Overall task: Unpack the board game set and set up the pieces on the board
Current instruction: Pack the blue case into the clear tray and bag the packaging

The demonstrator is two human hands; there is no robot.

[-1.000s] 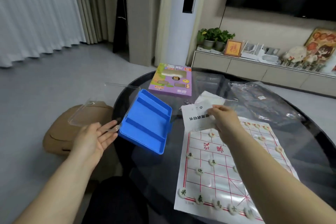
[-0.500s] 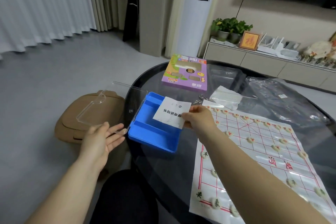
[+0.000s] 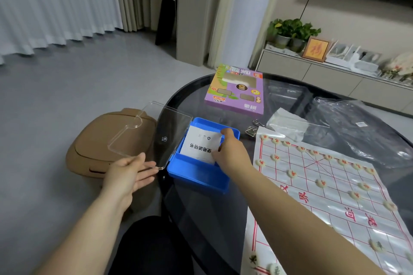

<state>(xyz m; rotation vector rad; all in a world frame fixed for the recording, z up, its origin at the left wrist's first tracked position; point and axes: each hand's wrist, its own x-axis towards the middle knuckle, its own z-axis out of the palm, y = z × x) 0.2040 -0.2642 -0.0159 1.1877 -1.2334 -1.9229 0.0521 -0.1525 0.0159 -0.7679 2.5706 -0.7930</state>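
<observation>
A blue plastic case (image 3: 196, 174) lies open at the left edge of the round glass table (image 3: 178, 100), its clear lid (image 3: 152, 134) swung out to the left. My left hand (image 3: 131, 174) holds the lid's near corner between thumb and straight fingers. My right hand (image 3: 230, 152) pinches a white instruction leaflet (image 3: 201, 147) inside the case. To the right lies the paper chess board (image 3: 335, 196), red-lined, with several round cream pieces (image 3: 292, 173) standing on it.
A purple game box (image 3: 237, 91) lies at the table's far side. Crumpled clear plastic bags (image 3: 348, 123) and small metal wire puzzles (image 3: 252, 128) sit behind the board. A brown bin (image 3: 98, 140) stands on the floor left of the table.
My right hand has carried the leaflet from the board's top edge leftward into the blue case. The case has settled flat on the table. My left hand has stayed at the lid.
</observation>
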